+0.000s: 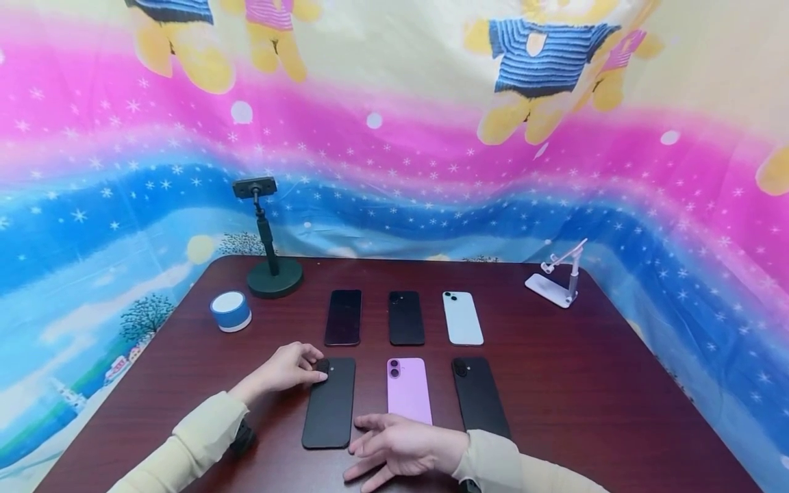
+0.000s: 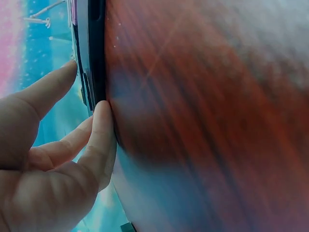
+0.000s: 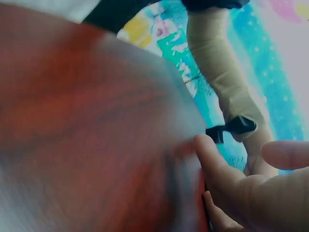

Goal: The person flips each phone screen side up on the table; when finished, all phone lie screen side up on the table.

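Observation:
A dark grey phone (image 1: 329,411) lies back up at the left of the front row. My left hand (image 1: 288,370) is at its top left corner, thumb over the camera bump. In the left wrist view, straight fingertips of the left hand (image 2: 53,154) touch the phone's edge (image 2: 95,53), and the thumb points at its back. My right hand (image 1: 401,448) is spread loosely near that phone's lower right corner and overlaps the bottom of a pink-purple phone (image 1: 409,390). Nothing is held in the right hand (image 3: 256,193).
A black phone (image 1: 481,397) lies at the front right. Behind are a dark phone (image 1: 343,317), a black phone (image 1: 406,318) and a white phone (image 1: 464,318). A blue-and-white round container (image 1: 231,312), a dark green stand (image 1: 274,277) and a white folding stand (image 1: 551,290) stand farther out.

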### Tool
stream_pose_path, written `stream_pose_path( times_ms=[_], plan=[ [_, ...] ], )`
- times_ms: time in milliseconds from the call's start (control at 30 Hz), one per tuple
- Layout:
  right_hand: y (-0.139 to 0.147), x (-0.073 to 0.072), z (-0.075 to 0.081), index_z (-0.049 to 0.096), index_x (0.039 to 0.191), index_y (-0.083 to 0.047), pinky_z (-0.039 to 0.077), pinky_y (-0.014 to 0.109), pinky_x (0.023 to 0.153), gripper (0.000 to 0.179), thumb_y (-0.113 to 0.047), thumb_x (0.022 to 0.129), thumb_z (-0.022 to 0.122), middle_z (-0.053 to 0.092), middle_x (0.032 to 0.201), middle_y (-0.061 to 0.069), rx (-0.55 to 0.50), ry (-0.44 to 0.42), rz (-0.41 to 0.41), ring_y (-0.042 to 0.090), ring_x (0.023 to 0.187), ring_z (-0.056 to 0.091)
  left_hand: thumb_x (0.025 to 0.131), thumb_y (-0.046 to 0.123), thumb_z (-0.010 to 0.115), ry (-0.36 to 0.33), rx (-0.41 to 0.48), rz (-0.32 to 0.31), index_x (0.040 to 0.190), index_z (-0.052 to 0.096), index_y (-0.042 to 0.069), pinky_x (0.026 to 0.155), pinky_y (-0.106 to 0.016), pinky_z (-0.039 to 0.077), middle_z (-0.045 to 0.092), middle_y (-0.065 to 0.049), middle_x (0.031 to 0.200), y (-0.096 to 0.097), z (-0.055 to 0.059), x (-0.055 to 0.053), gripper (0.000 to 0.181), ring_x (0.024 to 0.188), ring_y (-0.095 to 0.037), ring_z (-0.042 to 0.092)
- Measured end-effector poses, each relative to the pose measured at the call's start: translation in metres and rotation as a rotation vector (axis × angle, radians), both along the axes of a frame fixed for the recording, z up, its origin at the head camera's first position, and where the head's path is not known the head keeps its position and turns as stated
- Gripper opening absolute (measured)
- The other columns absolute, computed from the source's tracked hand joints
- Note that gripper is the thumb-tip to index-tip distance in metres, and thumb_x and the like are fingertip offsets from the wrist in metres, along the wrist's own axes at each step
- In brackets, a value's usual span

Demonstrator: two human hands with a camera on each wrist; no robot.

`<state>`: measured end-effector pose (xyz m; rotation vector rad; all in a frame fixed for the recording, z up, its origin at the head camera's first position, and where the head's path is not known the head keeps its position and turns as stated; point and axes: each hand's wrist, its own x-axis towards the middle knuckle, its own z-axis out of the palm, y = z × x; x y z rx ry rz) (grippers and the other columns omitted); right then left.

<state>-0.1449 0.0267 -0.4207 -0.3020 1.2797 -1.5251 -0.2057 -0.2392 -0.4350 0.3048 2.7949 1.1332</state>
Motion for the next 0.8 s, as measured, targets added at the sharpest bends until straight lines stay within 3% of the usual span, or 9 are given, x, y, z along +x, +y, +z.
stream_pose_path(
  times_ms=[133, 300, 400, 567, 800],
  plan=[
    [-0.001, 0.004, -0.003, 0.003, 0.148, 0.010, 0.042, 0.058, 0.099, 0.069, 0.004, 0.093, 0.044, 0.043, 0.124, 0.020, -0.026, -0.023, -0.041, 0.051, 0.124, 0.046, 0.079, 0.019, 0.078, 0.015, -0.001, -0.018, 0.105, 0.065, -0.003, 0.069, -0.032, 0.056, 0.066, -0.013, 0.096, 0.000, -0.001, -0.001, 0.036, 0.077, -0.016, 0.062],
    [-0.007, 0.011, -0.006, 0.011, 0.144, 0.018, 0.051, 0.045, 0.094, 0.067, 0.011, 0.088, 0.047, 0.043, 0.117, 0.019, -0.038, 0.021, -0.208, 0.041, 0.115, 0.058, 0.078, 0.019, 0.079, 0.014, -0.010, -0.021, 0.105, 0.065, -0.003, 0.071, -0.033, 0.056, 0.066, -0.013, 0.096, 0.000, -0.002, -0.002, 0.038, 0.078, -0.016, 0.063],
    [-0.012, 0.017, -0.006, 0.014, 0.143, 0.019, 0.053, 0.039, 0.090, 0.067, 0.013, 0.087, 0.050, 0.038, 0.123, 0.022, -0.027, 0.048, -0.279, 0.035, 0.109, 0.062, 0.078, 0.019, 0.079, 0.010, -0.018, -0.015, 0.106, 0.066, -0.002, 0.072, -0.034, 0.056, 0.066, -0.012, 0.096, 0.001, -0.002, -0.002, 0.037, 0.079, -0.015, 0.063],
    [-0.021, 0.021, -0.007, 0.012, 0.144, 0.016, 0.055, 0.043, 0.086, 0.072, 0.016, 0.084, 0.052, 0.028, 0.139, 0.029, -0.025, 0.068, -0.368, 0.036, 0.108, 0.062, 0.077, 0.018, 0.080, 0.008, -0.019, 0.009, 0.105, 0.066, -0.001, 0.073, -0.035, 0.057, 0.066, -0.011, 0.096, 0.001, -0.001, -0.002, 0.036, 0.079, -0.016, 0.062],
    [-0.031, 0.025, -0.014, 0.012, 0.143, 0.018, 0.056, 0.039, 0.079, 0.078, 0.017, 0.078, 0.055, 0.027, 0.141, 0.028, -0.033, 0.135, -0.444, 0.033, 0.100, 0.065, 0.077, 0.018, 0.080, -0.006, -0.009, 0.020, 0.102, 0.066, 0.000, 0.070, -0.033, 0.056, 0.065, -0.010, 0.093, 0.003, 0.000, -0.001, 0.033, 0.077, -0.015, 0.060]
  ],
)
